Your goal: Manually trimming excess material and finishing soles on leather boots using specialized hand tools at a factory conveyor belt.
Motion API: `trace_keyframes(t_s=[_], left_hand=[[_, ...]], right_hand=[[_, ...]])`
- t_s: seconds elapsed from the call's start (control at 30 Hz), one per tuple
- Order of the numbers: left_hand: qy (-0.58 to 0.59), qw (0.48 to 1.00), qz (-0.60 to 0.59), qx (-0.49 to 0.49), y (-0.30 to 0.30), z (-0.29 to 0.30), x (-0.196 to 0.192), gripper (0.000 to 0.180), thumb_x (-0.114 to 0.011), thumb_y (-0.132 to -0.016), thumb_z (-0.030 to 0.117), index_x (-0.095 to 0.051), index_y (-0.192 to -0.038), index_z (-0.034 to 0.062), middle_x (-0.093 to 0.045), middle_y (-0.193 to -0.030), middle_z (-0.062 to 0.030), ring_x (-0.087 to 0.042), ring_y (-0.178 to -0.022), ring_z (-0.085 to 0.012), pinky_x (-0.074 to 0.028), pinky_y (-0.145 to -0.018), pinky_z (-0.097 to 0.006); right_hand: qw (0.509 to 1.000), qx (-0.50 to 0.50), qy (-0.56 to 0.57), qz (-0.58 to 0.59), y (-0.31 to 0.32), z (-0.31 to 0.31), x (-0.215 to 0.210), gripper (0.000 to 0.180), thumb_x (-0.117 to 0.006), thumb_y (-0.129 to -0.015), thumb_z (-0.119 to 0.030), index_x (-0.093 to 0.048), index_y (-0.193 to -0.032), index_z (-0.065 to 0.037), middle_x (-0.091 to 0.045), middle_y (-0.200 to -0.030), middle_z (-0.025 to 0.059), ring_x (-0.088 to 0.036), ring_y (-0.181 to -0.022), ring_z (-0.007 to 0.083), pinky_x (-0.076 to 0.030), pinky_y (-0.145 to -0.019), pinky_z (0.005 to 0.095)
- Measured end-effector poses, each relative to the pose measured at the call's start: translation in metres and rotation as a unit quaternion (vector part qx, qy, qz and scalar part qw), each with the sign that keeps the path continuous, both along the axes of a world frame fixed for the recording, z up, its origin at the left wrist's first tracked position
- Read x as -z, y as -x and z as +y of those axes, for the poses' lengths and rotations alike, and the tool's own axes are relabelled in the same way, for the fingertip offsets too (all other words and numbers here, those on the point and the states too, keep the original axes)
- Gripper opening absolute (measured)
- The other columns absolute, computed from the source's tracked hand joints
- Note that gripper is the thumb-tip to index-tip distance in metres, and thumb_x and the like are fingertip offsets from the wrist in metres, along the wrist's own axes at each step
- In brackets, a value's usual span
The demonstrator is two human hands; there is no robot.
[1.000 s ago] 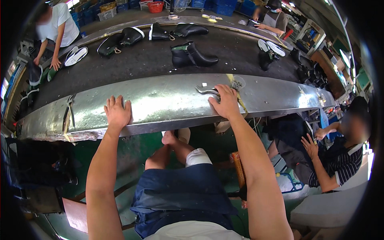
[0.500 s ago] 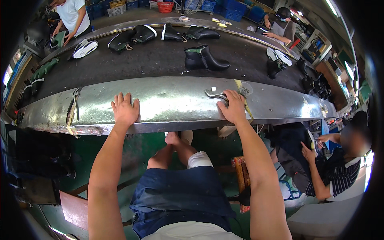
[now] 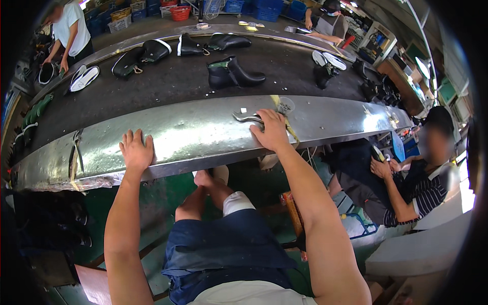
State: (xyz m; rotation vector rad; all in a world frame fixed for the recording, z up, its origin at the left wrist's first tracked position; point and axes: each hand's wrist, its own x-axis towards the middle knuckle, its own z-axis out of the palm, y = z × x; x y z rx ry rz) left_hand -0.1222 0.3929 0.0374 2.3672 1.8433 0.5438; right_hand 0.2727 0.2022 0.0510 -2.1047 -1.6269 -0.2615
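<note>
My left hand (image 3: 136,151) lies palm down on the metal ledge (image 3: 188,129), its fingers spread and holding nothing. Further right on the same ledge, my right hand (image 3: 273,130) rests over a pair of metal pincers (image 3: 246,117). The curved jaws stick out to the left between thumb and fingers, and the handles are hidden beneath the hand. A small white piece (image 3: 243,110) sits just beyond the jaws. Close to my right fingertips stands a clear cup (image 3: 285,105) of small dark bits. Past the ledge, a black ankle boot (image 3: 235,73) is on the dark belt (image 3: 168,84).
More boots (image 3: 229,41) line the far side of the belt, with pale soles (image 3: 85,79) at left. A black strap-like tool (image 3: 76,150) lies across the ledge's left part. A seated co-worker (image 3: 432,178) is at right; two others work across the belt.
The view has swung, so the bench and both hands appear further left. My hands keep their places on the ledge. The far-left co-worker now handles a dark boot-like item.
</note>
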Motion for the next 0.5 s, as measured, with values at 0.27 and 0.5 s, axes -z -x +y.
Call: trace_keyframes(t_s=[0.27,0.5], left_hand=[[-0.003,1.0,0.018,0.005,-0.001,0.002,0.005,0.059,-0.054,-0.098,0.044,-0.054,-0.144,0.0076,-0.04,-0.157,-0.0248,-0.029,-0.15,-0.0431,-0.019,-0.124,-0.056],[-0.042,0.999,0.009,0.03,-0.009,0.013,0.011,0.059,-0.052,-0.097,0.048,-0.058,-0.14,0.0085,-0.045,-0.153,-0.0227,-0.032,-0.148,-0.0413,-0.022,-0.122,-0.056]], right_hand=[[1.0,0.004,0.002,-0.002,-0.001,0.002,0.012,0.057,-0.069,-0.087,-0.04,-0.061,-0.132,-0.006,-0.059,-0.14,0.0115,-0.047,-0.137,0.0289,-0.028,-0.118,0.0475],[0.999,-0.023,-0.044,-0.021,-0.023,0.004,0.016,0.053,-0.071,-0.085,-0.038,-0.063,-0.126,-0.006,-0.062,-0.132,0.0132,-0.053,-0.129,0.0329,-0.033,-0.113,0.0492]])
